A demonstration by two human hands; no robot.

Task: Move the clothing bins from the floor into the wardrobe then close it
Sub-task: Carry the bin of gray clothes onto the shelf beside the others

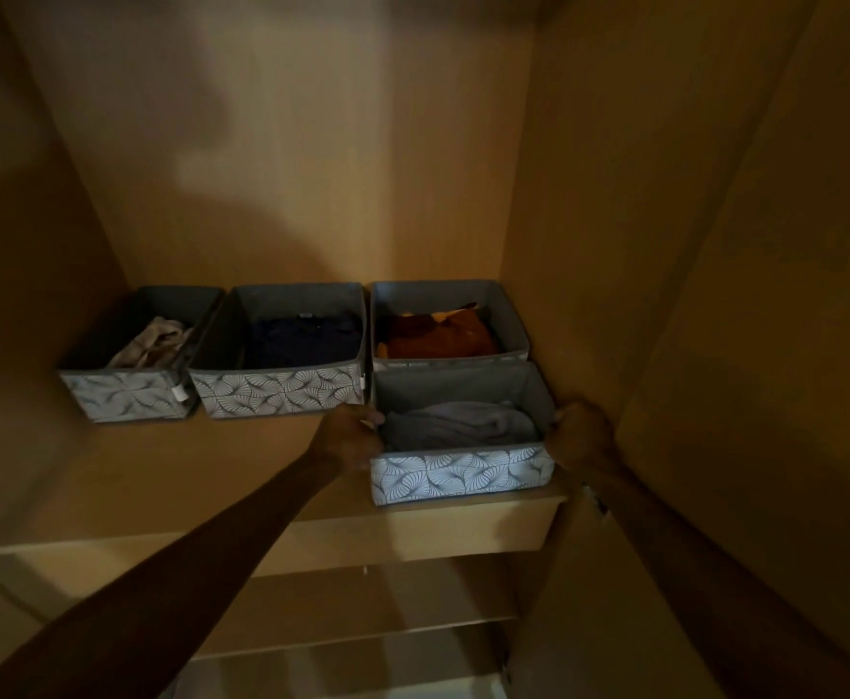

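Both hands clamp the front-right bin (pixel 462 474) by its side walls — the left hand (pixel 350 436) curls over the left rim, the right hand (pixel 580 432) over the right rim, pressed close to the wardrobe's side panel (pixel 589 244); this bin, holding grey folded cloth (pixel 458 425), sits at the front edge of the wooden shelf (pixel 211 471); three more bins stand behind — one with orange clothing (pixel 443 335) touching its back, one with dark blue clothing (pixel 302 340) in the middle, one with beige cloth (pixel 153 340) at the left
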